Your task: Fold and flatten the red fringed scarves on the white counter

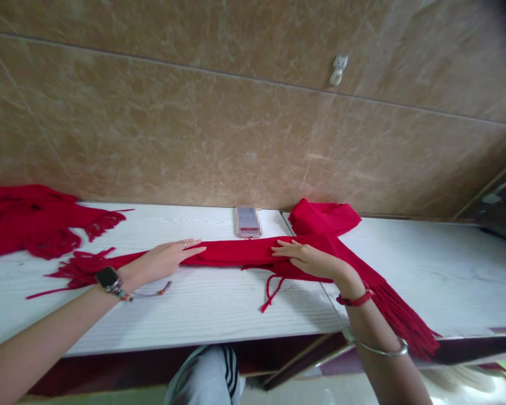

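Scarf: long red knitted scarf with tassels [231, 253] lies lengthwise across the centre of our white wood-grain tabletop [194, 315].
Left hand [164, 260]: flat, fingers together, pressing the scarf at centre-left.
Right hand [310, 260]: flat, fingers spread, pressing at centre-right.
Advice: we judge it best to keep both palms flat and edges aligned.
Farther: second red fringed scarf [29, 222], upper left.

A scarf [236, 253] is lying across the counter [194, 309]; a second scarf [34, 219] is sitting at nine o'clock, a phone [248, 220] at twelve.
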Available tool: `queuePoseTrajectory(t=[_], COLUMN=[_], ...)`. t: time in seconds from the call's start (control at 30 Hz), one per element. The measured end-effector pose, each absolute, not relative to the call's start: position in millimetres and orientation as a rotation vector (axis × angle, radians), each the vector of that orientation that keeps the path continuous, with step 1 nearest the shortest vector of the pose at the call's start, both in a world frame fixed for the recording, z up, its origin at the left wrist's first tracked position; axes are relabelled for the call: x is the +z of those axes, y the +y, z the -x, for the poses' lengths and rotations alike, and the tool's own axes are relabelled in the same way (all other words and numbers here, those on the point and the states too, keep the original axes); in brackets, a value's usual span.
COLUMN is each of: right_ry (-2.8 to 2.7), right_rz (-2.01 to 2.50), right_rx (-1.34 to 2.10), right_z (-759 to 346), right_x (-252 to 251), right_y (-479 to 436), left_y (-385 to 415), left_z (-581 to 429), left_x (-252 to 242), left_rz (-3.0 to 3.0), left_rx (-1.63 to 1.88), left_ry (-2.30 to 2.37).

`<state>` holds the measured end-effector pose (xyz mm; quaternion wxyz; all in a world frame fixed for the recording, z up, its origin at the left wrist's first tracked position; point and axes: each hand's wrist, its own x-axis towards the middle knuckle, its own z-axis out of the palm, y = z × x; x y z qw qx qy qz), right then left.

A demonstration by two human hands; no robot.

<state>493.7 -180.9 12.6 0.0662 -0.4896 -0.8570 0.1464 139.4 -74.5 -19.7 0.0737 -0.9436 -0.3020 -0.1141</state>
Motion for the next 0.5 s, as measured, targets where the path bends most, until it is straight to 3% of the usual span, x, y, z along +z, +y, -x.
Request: queuePoseTrajectory(t=[0.2, 0.3, 0.4, 0.5], right_ry=[-2.568, -2.587, -2.605, -2.598], right_rz=[1.462, 1.451, 1.449, 1.425], right_rx=[0.474, 0.475, 0.476, 0.48], right_z=[-495, -495, -496, -498], right_x=[13, 15, 15, 13], right_y=[-182, -182, -181, -181], left_y=[-31, -6, 6, 7], left_z=[-64, -32, -14, -4], left_x=[9, 33, 55, 55], left_rz=[2.837, 2.645, 2.393, 2.358], left_rx=[0.108, 0.104, -0.115, -0.187], left_ry=[-0.904, -1.019, -1.083, -1.071])
